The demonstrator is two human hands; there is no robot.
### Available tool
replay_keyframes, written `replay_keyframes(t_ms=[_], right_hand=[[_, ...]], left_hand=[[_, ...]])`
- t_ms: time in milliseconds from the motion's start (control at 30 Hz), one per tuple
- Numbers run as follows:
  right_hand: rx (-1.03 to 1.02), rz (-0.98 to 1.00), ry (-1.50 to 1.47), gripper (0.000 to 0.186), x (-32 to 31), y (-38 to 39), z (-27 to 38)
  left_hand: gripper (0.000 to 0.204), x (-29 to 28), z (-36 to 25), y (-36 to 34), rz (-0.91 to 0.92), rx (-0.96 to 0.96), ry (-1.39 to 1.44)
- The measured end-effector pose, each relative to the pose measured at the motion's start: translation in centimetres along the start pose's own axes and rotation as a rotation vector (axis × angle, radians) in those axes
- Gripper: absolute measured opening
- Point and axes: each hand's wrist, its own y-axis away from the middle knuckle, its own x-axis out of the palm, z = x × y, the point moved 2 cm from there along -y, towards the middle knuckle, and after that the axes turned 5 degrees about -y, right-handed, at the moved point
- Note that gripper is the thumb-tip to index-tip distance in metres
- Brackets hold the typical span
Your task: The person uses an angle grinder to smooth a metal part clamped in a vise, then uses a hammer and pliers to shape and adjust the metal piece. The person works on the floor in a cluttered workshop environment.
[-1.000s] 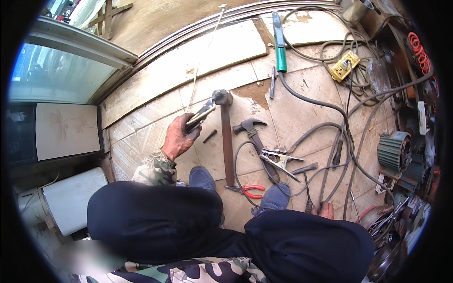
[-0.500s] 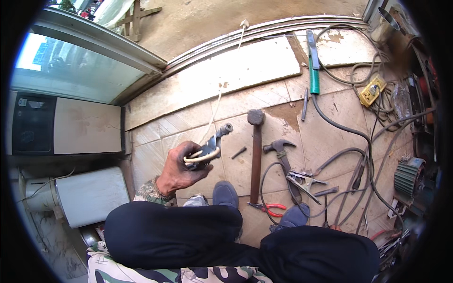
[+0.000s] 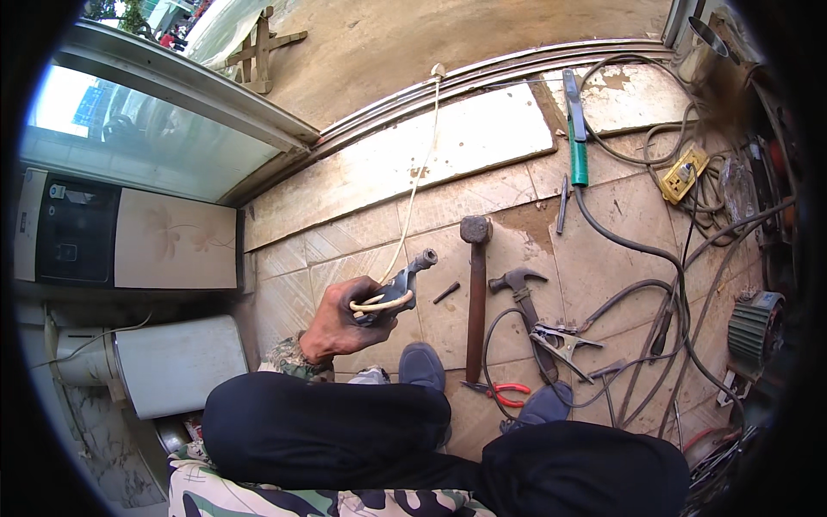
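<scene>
My left hand (image 3: pixel 345 327) is closed on a dark metal tool (image 3: pixel 403 284) with a nozzle-like end, a cream cord (image 3: pixel 383 301) looped at it, above the tiles left of a long-handled sledgehammer (image 3: pixel 477 293). A small dark rod (image 3: pixel 446 292) lies between them. Farther right lie a claw hammer (image 3: pixel 521 284), a metal clamp (image 3: pixel 564 343) and a smaller hammer (image 3: pixel 606 369). Red-handled pliers (image 3: pixel 506 397) lie between my shoes. My right hand is not visible.
A green-handled electrode holder (image 3: pixel 577 151), tangled cables, a yellow socket (image 3: pixel 683 175) and a motor (image 3: pixel 751 327) crowd the right. A board (image 3: pixel 491 129) lies along the door track. A white cylindrical appliance (image 3: pixel 179 362) and glass door (image 3: pixel 129 121) stand left.
The view has shifted, so the floor items appear lower and farther right. The tool in my left hand has turned, exposing its nozzle end. My right hand has left view.
</scene>
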Motion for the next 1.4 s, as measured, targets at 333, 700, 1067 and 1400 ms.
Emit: replay_keyframes(t_ms=[333, 700, 1067, 1400], right_hand=[[0.117, -0.131, -0.172, 0.03, -16.6, 1.3, 0.1], [-0.131, 0.137, -1.306, 0.031, -17.9, -5.4, 10.2], [-0.559, 0.339, -1.168, 0.018, -17.8, -9.3, 22.2], [-0.654, 0.269, -1.062, 0.02, -17.8, -9.3, 22.9]], left_hand=[[0.032, 2.1, 0.7, -0.6, 0.002, 0.001, 0.009], [0.031, 4.2, 0.0, -1.3, 0.063, 0.031, 0.034], [0.03, 3.9, 0.1, -0.7, -0.019, 0.104, 0.061], [0.035, 4.5, 0.3, -1.2, 0.037, 0.061, 0.049]])
